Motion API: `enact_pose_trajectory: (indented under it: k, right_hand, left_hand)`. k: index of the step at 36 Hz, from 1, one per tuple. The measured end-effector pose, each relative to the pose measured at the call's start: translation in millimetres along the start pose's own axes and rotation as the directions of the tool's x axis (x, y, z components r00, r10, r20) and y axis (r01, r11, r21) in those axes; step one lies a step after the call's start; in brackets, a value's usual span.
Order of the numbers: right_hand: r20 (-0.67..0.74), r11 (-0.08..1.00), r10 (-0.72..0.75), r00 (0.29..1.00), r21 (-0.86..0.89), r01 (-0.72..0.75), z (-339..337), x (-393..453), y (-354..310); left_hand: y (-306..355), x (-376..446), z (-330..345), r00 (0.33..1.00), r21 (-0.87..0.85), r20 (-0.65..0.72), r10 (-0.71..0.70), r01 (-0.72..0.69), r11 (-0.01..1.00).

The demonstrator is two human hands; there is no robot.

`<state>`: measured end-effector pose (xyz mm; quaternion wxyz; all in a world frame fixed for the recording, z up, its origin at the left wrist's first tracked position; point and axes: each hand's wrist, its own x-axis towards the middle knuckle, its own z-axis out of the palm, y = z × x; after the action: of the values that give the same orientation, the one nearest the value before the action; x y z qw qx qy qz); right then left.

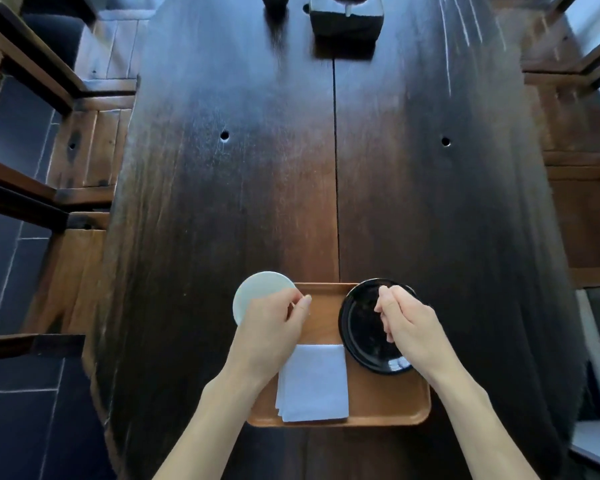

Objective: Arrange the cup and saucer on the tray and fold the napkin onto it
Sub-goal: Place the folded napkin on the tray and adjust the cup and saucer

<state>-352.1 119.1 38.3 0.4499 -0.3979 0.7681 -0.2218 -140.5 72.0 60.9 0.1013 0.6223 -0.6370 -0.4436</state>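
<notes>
Saucer [364, 327], black, sits on the tray [388, 403] under the right hand [409, 323], whose fingers curl together. Left hand [274, 323] pinches a pale disc [257, 289]. Napkin [314, 382] lies folded between the wrists.

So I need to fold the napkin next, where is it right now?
In the head view the white napkin lies on the near-left part of the wooden tray, just left of the black saucer and beneath the left hand.
</notes>
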Motion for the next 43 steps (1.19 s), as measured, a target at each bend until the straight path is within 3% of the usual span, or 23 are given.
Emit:
enact_pose_trajectory:
  k: [8, 14, 17, 24, 29, 34, 43]
  right_hand:
    - [-0.128, 0.986, 0.127, 0.984, -0.089, -0.139, -47.8, -9.7, 42.9]
    - [-0.142, 0.900, 0.211, 0.967, -0.358, -0.249, -59.5, -15.7, 66.5]
    - [-0.116, 0.858, 0.273, 0.955, -0.419, -0.296, -56.5, -19.4, 79.1]
    - [-0.045, 0.875, 0.305, 0.951, -0.382, -0.299, -36.8, -33.6, 91.8]
    - [-0.047, 0.914, 0.273, 0.961, -0.300, -0.275, -31.9, -37.4, 93.4]
    - [-0.086, 0.904, 0.205, 0.975, -0.365, -0.222, -26.4, -34.3, 94.7]
    - [-0.100, 0.922, 0.249, 0.963, -0.279, -0.267, -30.8, -20.9, 101.0]
  left_hand:
    - [29.9, 21.9, 60.7, 0.988, 0.059, 0.112, 0.104, -0.111, 0.992]
    - [34.6, 45.7, 87.3, 0.977, 0.428, 0.190, 0.100, -0.174, 0.887]
    - [40.8, 54.1, 91.6, 0.976, 0.490, 0.192, 0.104, -0.187, 0.851]
    - [45.8, 77.9, 92.4, 0.971, 0.573, 0.230, 0.073, -0.195, 0.796]
    - [48.9, 85.6, 92.0, 0.962, 0.580, 0.268, 0.056, -0.208, 0.788]
    - [48.9, 88.1, 91.5, 0.960, 0.579, 0.274, 0.057, -0.212, 0.787]
    - [46.0, 72.2, 98.9, 0.968, 0.653, 0.245, 0.047, -0.201, 0.731]
